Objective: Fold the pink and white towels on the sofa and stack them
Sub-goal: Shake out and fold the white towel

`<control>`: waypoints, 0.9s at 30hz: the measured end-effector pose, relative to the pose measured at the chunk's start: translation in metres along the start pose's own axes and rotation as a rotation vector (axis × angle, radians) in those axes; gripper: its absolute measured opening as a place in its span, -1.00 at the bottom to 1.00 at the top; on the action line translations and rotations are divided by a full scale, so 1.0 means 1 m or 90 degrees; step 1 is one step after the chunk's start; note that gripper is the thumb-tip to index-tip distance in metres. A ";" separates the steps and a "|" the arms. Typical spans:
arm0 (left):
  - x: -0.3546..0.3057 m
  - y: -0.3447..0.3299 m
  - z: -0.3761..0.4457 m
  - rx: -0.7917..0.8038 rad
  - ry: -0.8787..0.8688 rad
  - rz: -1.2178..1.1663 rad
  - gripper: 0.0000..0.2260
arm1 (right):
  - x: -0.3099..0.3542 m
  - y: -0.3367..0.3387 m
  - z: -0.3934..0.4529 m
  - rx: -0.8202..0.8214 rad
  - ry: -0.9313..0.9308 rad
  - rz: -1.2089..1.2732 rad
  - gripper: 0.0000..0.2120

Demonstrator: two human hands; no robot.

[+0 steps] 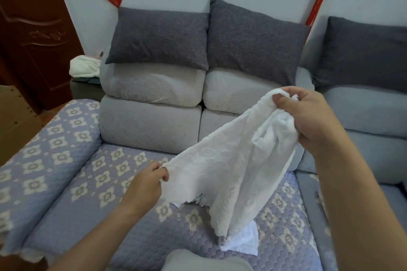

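white towel (pixel 231 174) held up over sofa (pixel 66 182), unfolded | L hand (pixel 149 180) pinches low corner, R hand (pixel 308 116) bunches top edge in curled fingers | no stack seen, pink towel not visible | est. early: all folds + stacking left

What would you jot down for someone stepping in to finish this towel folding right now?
Left hand: pinches one edge of the white towel.
Right hand: grips a bunched end of the same towel, held higher.
The towel hangs unfolded between the hands above the patterned sofa seat, its lower end touching the seat.
Another pale towel, a trace of pink behind it, lies bunched on a side table left of the sofa.
Done: nothing folded or stacked in view.
Left: spread and fold the white towel, fold the pink one, stack both.
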State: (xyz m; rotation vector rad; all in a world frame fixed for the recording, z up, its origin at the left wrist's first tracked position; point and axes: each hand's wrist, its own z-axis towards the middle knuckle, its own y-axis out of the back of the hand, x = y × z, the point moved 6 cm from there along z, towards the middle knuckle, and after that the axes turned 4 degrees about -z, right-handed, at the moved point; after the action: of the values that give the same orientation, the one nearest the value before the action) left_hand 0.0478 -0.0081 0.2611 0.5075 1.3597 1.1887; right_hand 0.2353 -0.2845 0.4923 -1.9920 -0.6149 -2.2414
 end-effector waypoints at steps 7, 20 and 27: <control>-0.096 -0.069 0.016 0.255 -0.070 -0.011 -0.80 | 0.006 -0.020 0.005 0.035 -0.042 0.055 -0.85; -0.071 -0.109 0.027 0.319 -0.095 -0.120 -0.72 | 0.012 -0.014 -0.006 0.086 -0.032 0.077 -0.87; -0.098 -0.128 0.007 0.505 -0.120 -0.191 -0.57 | 0.004 -0.007 -0.001 0.056 -0.046 0.081 -0.89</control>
State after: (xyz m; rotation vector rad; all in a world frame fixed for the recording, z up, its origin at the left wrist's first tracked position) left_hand 0.1191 -0.1395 0.1991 0.9036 1.6465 0.3102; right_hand 0.2313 -0.2778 0.4944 -2.0173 -0.5655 -2.0426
